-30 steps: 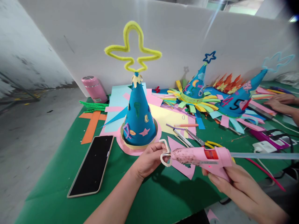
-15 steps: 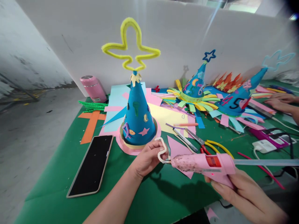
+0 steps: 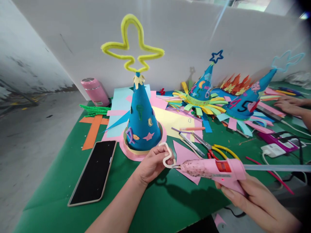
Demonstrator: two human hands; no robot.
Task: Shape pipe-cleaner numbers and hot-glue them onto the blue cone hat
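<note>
Between the fingertips of my left hand [image 3: 153, 165] is a cream pipe cleaner [image 3: 166, 158] bent into an S-like curve. My right hand [image 3: 257, 200] grips a pink hot glue gun [image 3: 209, 168], with a long clear glue stick [image 3: 274, 167] sticking out of its back. The gun's metal nozzle meets the lower curve of the pipe cleaner. Just behind my left hand stands a blue cone hat [image 3: 142, 123] with paper shapes stuck on it, a pink brim and a big yellow pipe-cleaner figure [image 3: 132, 43] on top.
A phone [image 3: 93, 173] lies at the left, near green pipe cleaners [image 3: 94, 110] and a pink bottle [image 3: 95, 92]. Scissors [image 3: 206, 144] and a marker [image 3: 191, 144] lie behind the glue gun. Two more decorated hats [image 3: 200, 85] stand farther right, beside another person's hands [image 3: 289, 105].
The nozzle has shifted slightly along the pipe cleaner's lower curve. My left hand keeps its hold, and the whole view has moved a little.
</note>
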